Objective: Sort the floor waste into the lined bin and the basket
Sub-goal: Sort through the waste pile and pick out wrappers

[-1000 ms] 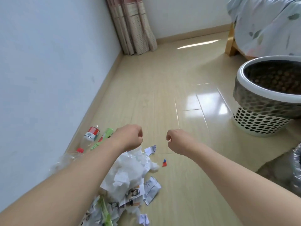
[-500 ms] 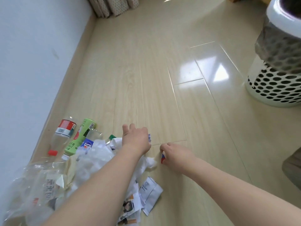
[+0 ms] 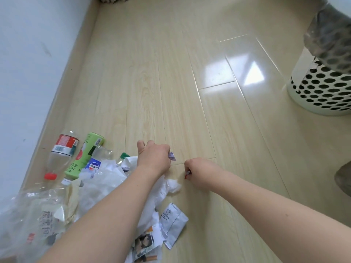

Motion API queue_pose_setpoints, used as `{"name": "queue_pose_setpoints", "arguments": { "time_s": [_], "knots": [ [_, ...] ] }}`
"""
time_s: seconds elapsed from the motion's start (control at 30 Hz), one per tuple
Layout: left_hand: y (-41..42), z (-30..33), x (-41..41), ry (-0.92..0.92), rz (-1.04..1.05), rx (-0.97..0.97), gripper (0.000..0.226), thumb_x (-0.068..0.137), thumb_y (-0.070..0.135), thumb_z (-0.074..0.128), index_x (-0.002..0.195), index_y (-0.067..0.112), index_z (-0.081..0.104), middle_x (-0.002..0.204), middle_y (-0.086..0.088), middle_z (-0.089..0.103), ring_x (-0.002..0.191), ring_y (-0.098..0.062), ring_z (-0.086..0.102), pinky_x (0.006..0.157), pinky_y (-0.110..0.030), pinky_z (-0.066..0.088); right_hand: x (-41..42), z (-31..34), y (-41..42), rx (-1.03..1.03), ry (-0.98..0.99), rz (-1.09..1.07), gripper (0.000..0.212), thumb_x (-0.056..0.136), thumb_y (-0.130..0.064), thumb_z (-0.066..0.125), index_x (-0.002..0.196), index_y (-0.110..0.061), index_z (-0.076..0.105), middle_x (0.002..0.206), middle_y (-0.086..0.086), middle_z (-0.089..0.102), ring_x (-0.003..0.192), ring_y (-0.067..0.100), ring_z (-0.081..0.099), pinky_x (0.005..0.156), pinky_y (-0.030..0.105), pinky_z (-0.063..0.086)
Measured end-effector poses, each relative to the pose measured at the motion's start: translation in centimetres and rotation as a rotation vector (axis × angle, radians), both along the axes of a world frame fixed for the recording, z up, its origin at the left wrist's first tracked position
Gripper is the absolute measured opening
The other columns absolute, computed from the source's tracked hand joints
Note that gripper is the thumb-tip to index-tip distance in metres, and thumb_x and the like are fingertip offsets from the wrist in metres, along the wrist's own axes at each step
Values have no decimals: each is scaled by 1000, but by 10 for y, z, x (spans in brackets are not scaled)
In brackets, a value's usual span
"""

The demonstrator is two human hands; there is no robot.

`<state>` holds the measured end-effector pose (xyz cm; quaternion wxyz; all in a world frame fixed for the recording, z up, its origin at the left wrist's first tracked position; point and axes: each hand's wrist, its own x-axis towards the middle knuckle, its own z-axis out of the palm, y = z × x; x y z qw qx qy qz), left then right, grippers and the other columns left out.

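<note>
Risks first: left hand [image 3: 153,156] pinches a small crumpled purple-white paper scrap [image 3: 171,156] at its very edge, so it could slip out on the lift. Right hand [image 3: 199,172] is curled on a tiny red-and-blue scrap [image 3: 187,174] right at the pale wood-plank floor [image 3: 171,82]; piece so small the grip may miss or drop it mid-carry.

Pose: both arms stretched forward and down, hands near each other, knuckles up, two left fingers sticking out ahead.

Rest of the waste: white crumpled tissue and paper heap [image 3: 114,179] under the left forearm, clear plastic bottles [image 3: 62,154] beside it near the wall.

White perforated bin with grey liner [image 3: 322,88] sits well apart, far right. Long carry; basket not in view.
</note>
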<state>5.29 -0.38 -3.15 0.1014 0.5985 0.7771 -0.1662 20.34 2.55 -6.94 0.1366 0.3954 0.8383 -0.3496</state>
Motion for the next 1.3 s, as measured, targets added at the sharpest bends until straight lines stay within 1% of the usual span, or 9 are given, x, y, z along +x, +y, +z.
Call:
{"name": "queue_pose_setpoints", "arguments": {
  "time_s": [0.2, 0.33, 0.47, 0.6, 0.8, 0.93, 1.07, 1.2, 1.3],
  "knots": [
    [-19, 25, 4, -174, 66, 145, 23, 97, 36, 43, 84, 25, 59, 80, 11, 67, 92, -13, 52, 78, -33, 15, 2, 20, 1, -76, -104, -33, 22, 92, -16, 55, 110, -7, 63, 111, 9, 65, 90, 25, 60, 71, 29, 46],
    [-30, 56, 18, -309, 123, 168, 23, 97, 33, 46, 84, 22, 61, 68, 18, 60, 79, -14, 58, 79, -29, 28, 16, 60, 10, -49, -91, -97, 23, 94, -14, 52, 112, -5, 63, 95, 7, 60, 80, 24, 55, 64, 26, 44],
    [-33, 92, 44, -607, 237, 265, 19, 95, 23, 54, 88, 10, 66, 70, 20, 63, 74, -12, 61, 60, -23, 42, 54, 120, 12, 27, -75, -143, 22, 93, -8, 49, 110, -2, 61, 89, 7, 56, 76, 25, 54, 50, 22, 38],
    [-10, 138, 101, -804, 208, 358, 12, 93, 24, 58, 86, 16, 64, 63, 16, 66, 54, 2, 55, 50, -20, 39, 130, 191, 17, 161, -64, -258, 22, 86, -9, 52, 103, 0, 63, 84, 9, 62, 69, 25, 57, 52, 23, 41],
    [34, 196, 255, -1100, -21, 351, 9, 87, 22, 65, 85, 13, 64, 75, -3, 72, 61, -15, 57, 61, -30, 47, 299, 271, 20, 348, -105, -567, 7, 85, -15, 55, 81, -11, 59, 75, 2, 58, 67, 19, 58, 56, 22, 45],
    [31, 197, 364, -1071, -296, 294, 11, 85, 30, 68, 84, 18, 68, 77, 2, 72, 68, -14, 64, 67, -28, 54, 392, 270, -8, 328, -248, -785, 24, 85, -13, 53, 62, -16, 45, 61, 1, 50, 55, 19, 52, 47, 20, 39],
    [15, 175, 424, -925, -459, 172, 13, 84, 30, 65, 94, 22, 67, 91, 7, 69, 83, -12, 64, 77, -32, 56, 437, 247, -35, 216, -400, -838, 21, 84, -12, 56, 63, -11, 51, 58, 7, 55, 51, 23, 54, 47, 22, 42],
    [11, 174, 402, -900, -404, 262, 15, 87, 25, 62, 101, 24, 66, 97, 8, 65, 90, -13, 61, 80, -29, 52, 433, 249, -32, 336, -351, -836, 17, 82, -7, 47, 66, -13, 51, 65, 5, 53, 57, 22, 50, 50, 23, 40],
    [15, 186, 340, -808, -316, 333, 9, 88, 21, 57, 92, 23, 65, 93, 6, 66, 86, -14, 61, 74, -27, 50, 388, 251, -18, 459, -193, -798, 15, 88, -14, 49, 94, -13, 63, 93, 5, 64, 83, 25, 61, 70, 30, 50]
  ]
}}
